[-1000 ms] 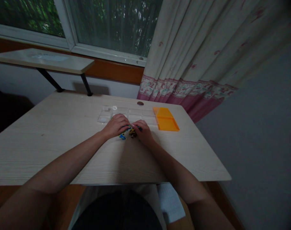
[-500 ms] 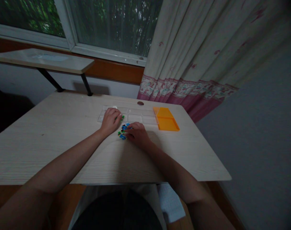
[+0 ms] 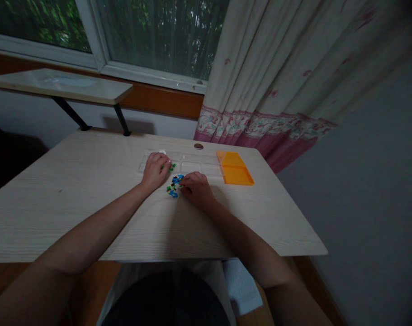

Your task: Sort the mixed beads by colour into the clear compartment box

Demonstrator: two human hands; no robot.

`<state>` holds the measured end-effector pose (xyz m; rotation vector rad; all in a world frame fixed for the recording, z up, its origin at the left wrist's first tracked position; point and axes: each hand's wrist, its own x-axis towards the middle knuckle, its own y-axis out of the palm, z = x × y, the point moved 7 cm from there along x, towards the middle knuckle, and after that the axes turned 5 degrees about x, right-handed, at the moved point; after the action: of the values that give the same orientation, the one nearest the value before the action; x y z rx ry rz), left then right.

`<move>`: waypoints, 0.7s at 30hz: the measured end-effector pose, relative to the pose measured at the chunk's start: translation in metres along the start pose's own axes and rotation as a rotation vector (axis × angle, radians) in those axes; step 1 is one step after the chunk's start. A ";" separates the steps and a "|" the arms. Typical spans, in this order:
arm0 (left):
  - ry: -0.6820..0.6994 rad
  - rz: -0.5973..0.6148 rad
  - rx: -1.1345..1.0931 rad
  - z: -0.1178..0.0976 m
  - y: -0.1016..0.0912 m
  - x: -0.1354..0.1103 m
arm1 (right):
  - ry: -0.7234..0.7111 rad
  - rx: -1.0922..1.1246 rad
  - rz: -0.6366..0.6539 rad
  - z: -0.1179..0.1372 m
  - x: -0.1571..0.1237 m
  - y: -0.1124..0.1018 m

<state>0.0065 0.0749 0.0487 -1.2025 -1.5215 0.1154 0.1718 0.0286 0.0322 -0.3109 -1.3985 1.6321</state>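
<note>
Over the left end of a clear plastic compartment box is my left hand, its fingers curled down. Small green pieces lie by its fingertips, in the box's left part. A loose pile of tiny blue, green, yellow and dark pieces, like small toy bricks, lies on the table just in front of the box. My right hand is at the pile's right side, thumb and fingers drawn together in a pinch. What either hand holds, if anything, is too small or hidden to make out.
An orange plastic box or lid lies at the clear box's right end. Behind is a brown oval spot on the light wooden table. A raised shelf stands at the back left, and a curtain hangs behind.
My right hand has drawn back slightly to the right, so more of the pile shows. My left hand has shifted slightly left, and more green shows by its fingertips.
</note>
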 end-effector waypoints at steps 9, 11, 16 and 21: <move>-0.005 0.002 0.000 0.000 0.002 0.000 | -0.024 -0.073 0.018 0.001 0.002 -0.004; 0.000 0.001 0.000 0.000 0.001 0.000 | -0.043 -0.076 0.021 0.001 0.001 -0.003; 0.009 0.001 -0.008 0.001 0.002 0.000 | -0.061 -0.085 0.030 0.003 0.002 -0.002; 0.001 -0.006 0.006 0.002 0.002 0.001 | -0.035 -0.103 0.033 0.004 0.003 -0.003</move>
<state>0.0065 0.0773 0.0472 -1.1930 -1.5228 0.1148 0.1690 0.0281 0.0376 -0.3682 -1.5144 1.6019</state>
